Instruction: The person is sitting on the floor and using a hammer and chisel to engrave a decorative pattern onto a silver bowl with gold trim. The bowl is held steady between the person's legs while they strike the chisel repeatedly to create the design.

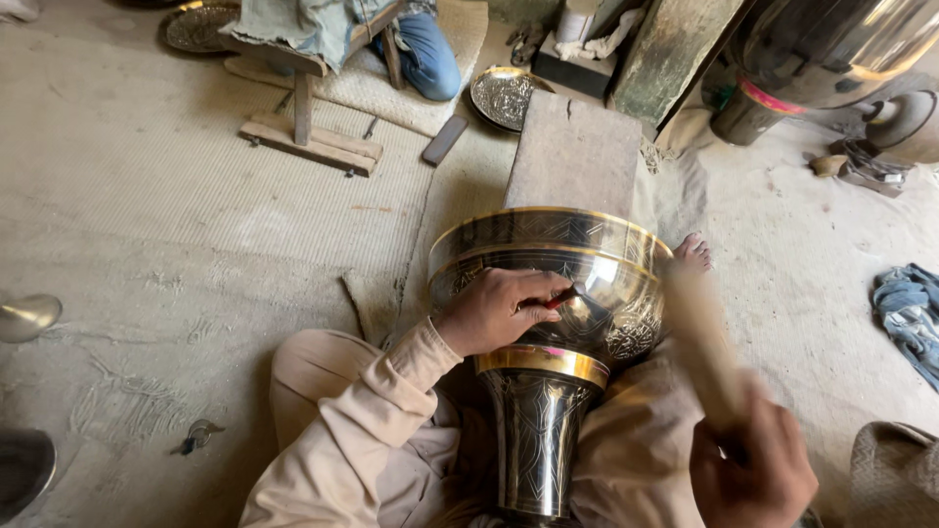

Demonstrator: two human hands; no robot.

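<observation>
At frame centre our left hand [494,311] pinches a red-tipped chisel [562,298] against the engraved vase [548,323] in our lap; lower right, our right hand [751,469] grips a blurred mallet [702,342].

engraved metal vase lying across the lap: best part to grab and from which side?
Probably the narrow stem of the engraved vase, just below the gold band, taken from the person's left side. The stem is slim enough for a hand to wrap; the bowl looks too wide and polished. The left hand with its tool occupies the bowl, and the right hand swings a blurred mallet on the right.
</observation>
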